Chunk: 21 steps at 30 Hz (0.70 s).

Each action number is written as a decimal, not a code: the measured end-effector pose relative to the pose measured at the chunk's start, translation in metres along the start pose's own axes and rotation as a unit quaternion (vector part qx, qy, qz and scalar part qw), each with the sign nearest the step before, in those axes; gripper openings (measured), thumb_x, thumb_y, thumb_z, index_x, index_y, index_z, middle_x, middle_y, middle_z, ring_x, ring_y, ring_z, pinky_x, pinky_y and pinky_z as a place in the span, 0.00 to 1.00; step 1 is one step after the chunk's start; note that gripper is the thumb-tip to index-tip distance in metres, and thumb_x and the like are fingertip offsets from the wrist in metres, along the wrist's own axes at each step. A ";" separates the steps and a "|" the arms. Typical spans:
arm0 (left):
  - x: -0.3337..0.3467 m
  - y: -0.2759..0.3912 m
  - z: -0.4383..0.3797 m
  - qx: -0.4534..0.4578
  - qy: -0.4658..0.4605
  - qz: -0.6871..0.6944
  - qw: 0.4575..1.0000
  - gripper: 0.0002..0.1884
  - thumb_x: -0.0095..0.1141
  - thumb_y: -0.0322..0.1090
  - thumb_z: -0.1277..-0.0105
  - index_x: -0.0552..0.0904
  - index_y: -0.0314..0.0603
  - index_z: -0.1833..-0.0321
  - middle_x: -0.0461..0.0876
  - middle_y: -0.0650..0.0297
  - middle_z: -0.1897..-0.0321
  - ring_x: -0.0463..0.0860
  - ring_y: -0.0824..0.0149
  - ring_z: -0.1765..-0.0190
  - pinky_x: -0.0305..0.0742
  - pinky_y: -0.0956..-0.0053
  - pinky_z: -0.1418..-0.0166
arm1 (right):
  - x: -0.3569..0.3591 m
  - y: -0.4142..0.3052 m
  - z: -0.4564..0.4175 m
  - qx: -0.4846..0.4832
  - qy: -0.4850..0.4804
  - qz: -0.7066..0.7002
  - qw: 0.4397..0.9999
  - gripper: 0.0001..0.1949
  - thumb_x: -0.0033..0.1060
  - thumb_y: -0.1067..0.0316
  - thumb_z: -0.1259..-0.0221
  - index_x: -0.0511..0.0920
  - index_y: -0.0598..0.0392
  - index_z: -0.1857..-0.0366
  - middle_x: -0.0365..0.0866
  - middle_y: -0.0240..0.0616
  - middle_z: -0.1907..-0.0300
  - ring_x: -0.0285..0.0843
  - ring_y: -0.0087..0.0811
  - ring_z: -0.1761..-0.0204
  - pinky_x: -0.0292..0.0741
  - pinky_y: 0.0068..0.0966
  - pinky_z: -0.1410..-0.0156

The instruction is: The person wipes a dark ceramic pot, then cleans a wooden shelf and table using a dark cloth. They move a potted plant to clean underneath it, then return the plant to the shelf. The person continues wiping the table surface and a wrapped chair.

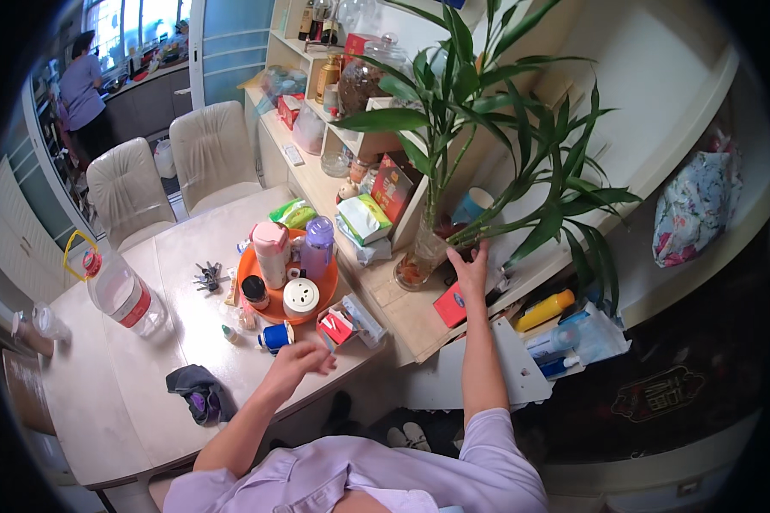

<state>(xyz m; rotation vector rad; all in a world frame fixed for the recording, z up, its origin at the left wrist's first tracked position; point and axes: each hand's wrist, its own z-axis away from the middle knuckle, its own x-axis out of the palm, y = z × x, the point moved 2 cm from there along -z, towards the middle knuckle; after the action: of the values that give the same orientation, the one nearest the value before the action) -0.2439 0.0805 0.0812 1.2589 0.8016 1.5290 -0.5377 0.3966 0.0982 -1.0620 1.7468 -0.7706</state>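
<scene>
My right hand [471, 272] reaches to the lower stems of a leafy lucky bamboo plant [437, 167], thumb and fingers apart. Whether it grips the stems or only touches them I cannot tell. The stems stand in a clear glass vase [417, 260] with reddish matter at its bottom, on the cabinet ledge. A red box [450, 306] lies just below that hand. My left hand [303, 361], blurred and loosely bent, hovers by the table's edge with nothing seen in it. Nearest to it are a blue container [276, 337] and an open box of small packets [337, 327].
On the table [122, 410], an orange tray [329, 282] holds several bottles and cups. A large plastic jug [125, 295], keys [209, 276] and a dark cloth item [200, 392] lie farther left. Shelves [353, 138] hold jars. A person [85, 90] stands in the kitchen.
</scene>
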 end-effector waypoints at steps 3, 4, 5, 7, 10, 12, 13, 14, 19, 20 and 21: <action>-0.025 -0.033 0.038 -0.042 0.051 0.030 0.997 0.14 0.56 0.37 0.25 0.83 0.28 0.52 0.87 0.57 0.59 0.87 0.65 0.54 0.82 0.71 0.48 | 0.008 0.001 -0.006 0.018 -0.001 0.024 1.000 0.47 0.78 0.61 0.45 0.56 0.61 0.24 0.66 0.50 0.29 0.64 0.44 0.28 0.66 0.32 0.26; -0.032 -0.044 0.047 -0.059 0.067 0.039 0.995 0.14 0.57 0.36 0.25 0.83 0.27 0.51 0.87 0.56 0.59 0.87 0.64 0.54 0.82 0.70 0.48 | 0.009 0.012 -0.008 0.001 0.007 0.014 1.000 0.46 0.78 0.61 0.45 0.57 0.61 0.25 0.67 0.49 0.29 0.65 0.42 0.28 0.66 0.32 0.27; -0.037 -0.053 0.054 -0.066 0.074 0.050 0.994 0.14 0.57 0.36 0.25 0.82 0.27 0.50 0.87 0.56 0.59 0.87 0.64 0.54 0.82 0.71 0.48 | 0.007 0.024 -0.009 -0.014 0.016 0.006 1.000 0.45 0.78 0.61 0.45 0.58 0.62 0.25 0.67 0.49 0.30 0.65 0.41 0.29 0.66 0.32 0.27; -0.046 -0.065 0.064 -0.077 0.098 0.069 0.990 0.14 0.57 0.35 0.25 0.82 0.27 0.49 0.87 0.54 0.58 0.88 0.63 0.55 0.83 0.71 0.48 | 0.015 0.020 -0.007 0.008 0.021 0.022 0.999 0.43 0.78 0.62 0.45 0.60 0.62 0.27 0.70 0.47 0.32 0.68 0.37 0.31 0.67 0.30 0.28; -0.050 -0.071 0.069 -0.077 0.113 0.075 0.988 0.14 0.57 0.34 0.26 0.82 0.27 0.49 0.87 0.52 0.58 0.88 0.62 0.56 0.84 0.70 0.50 | 0.020 0.009 -0.005 -0.018 0.006 -0.009 1.000 0.42 0.79 0.62 0.45 0.62 0.63 0.29 0.74 0.46 0.35 0.72 0.35 0.35 0.68 0.29 0.30; -0.046 -0.076 0.064 -0.072 0.099 0.083 0.989 0.13 0.57 0.34 0.26 0.82 0.27 0.49 0.87 0.52 0.58 0.89 0.61 0.57 0.84 0.70 0.50 | 0.016 0.009 -0.002 -0.053 0.057 -0.011 0.997 0.41 0.80 0.59 0.48 0.65 0.66 0.33 0.82 0.51 0.43 0.81 0.42 0.41 0.73 0.33 0.35; -0.046 -0.078 0.061 -0.068 0.095 0.088 0.989 0.13 0.57 0.34 0.26 0.82 0.28 0.50 0.87 0.52 0.58 0.89 0.61 0.57 0.84 0.69 0.51 | 0.019 0.005 0.001 -0.044 0.062 -0.011 0.997 0.41 0.80 0.59 0.48 0.65 0.66 0.33 0.82 0.52 0.43 0.80 0.42 0.40 0.73 0.33 0.35; -0.046 -0.078 0.059 -0.063 0.089 0.093 0.990 0.13 0.57 0.33 0.26 0.82 0.28 0.50 0.87 0.51 0.58 0.89 0.61 0.57 0.84 0.69 0.51 | 0.020 0.001 0.003 -0.035 0.067 -0.010 0.997 0.41 0.80 0.59 0.48 0.65 0.67 0.33 0.82 0.52 0.43 0.80 0.42 0.40 0.73 0.33 0.35; -0.044 -0.076 0.053 -0.071 0.082 0.081 0.991 0.12 0.57 0.33 0.26 0.81 0.28 0.50 0.87 0.51 0.58 0.89 0.60 0.57 0.85 0.68 0.51 | 0.029 -0.032 0.013 0.010 0.074 0.061 0.995 0.46 0.81 0.56 0.50 0.62 0.68 0.30 0.80 0.56 0.40 0.79 0.46 0.38 0.73 0.34 0.33; -0.046 -0.076 0.053 -0.070 0.084 0.079 0.991 0.12 0.57 0.33 0.26 0.81 0.28 0.50 0.87 0.51 0.58 0.89 0.60 0.57 0.85 0.68 0.51 | 0.029 -0.031 0.011 0.044 0.063 0.071 0.995 0.48 0.81 0.54 0.50 0.60 0.66 0.28 0.78 0.58 0.38 0.77 0.47 0.35 0.72 0.35 0.32; -0.045 -0.078 0.051 -0.067 0.075 0.078 0.992 0.12 0.57 0.33 0.26 0.81 0.28 0.50 0.87 0.51 0.58 0.89 0.60 0.57 0.85 0.68 0.51 | 0.023 -0.018 0.007 0.021 0.070 0.047 0.996 0.48 0.80 0.54 0.50 0.60 0.65 0.27 0.76 0.58 0.37 0.75 0.47 0.34 0.71 0.35 0.31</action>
<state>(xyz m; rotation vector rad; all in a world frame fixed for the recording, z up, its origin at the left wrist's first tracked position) -0.1741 0.0589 0.0081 1.1387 0.6950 1.7900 -0.5301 0.3675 0.1014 -0.9096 1.8767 -0.8362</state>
